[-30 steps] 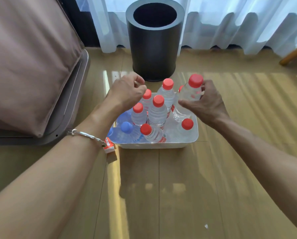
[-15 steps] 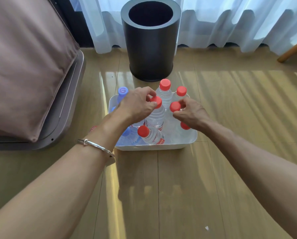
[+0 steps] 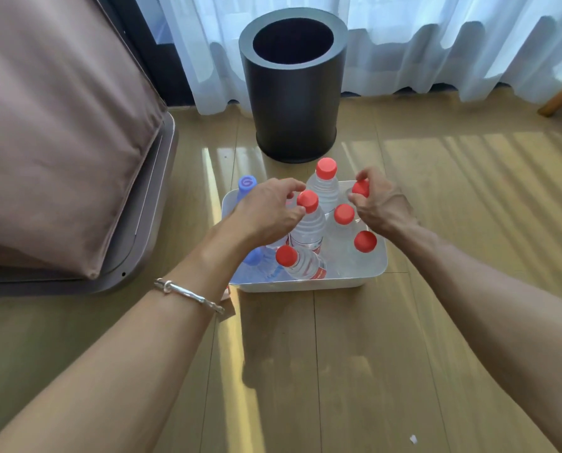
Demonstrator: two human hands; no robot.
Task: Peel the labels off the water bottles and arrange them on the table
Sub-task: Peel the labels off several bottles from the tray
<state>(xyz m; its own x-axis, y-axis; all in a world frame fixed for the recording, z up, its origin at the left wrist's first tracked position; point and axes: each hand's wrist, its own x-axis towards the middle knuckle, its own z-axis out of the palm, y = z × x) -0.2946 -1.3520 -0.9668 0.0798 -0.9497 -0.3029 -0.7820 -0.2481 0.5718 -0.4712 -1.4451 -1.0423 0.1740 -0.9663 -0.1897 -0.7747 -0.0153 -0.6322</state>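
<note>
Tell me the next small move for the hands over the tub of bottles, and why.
Probably lift the right hand straight up. Its fingers curl round the red cap of a bottle standing at the far right of the white tub, and no bottle is out of the tub yet for peeling.

White tub (image 3: 305,285) holds water bottles (image 3: 309,227). Above it, right hand (image 3: 381,208) pinches a red cap (image 3: 360,188); left hand (image 3: 266,214) touches another.

Bare forearms, sleeveless, with a thin silver bangle (image 3: 188,294) on the left wrist.
</note>
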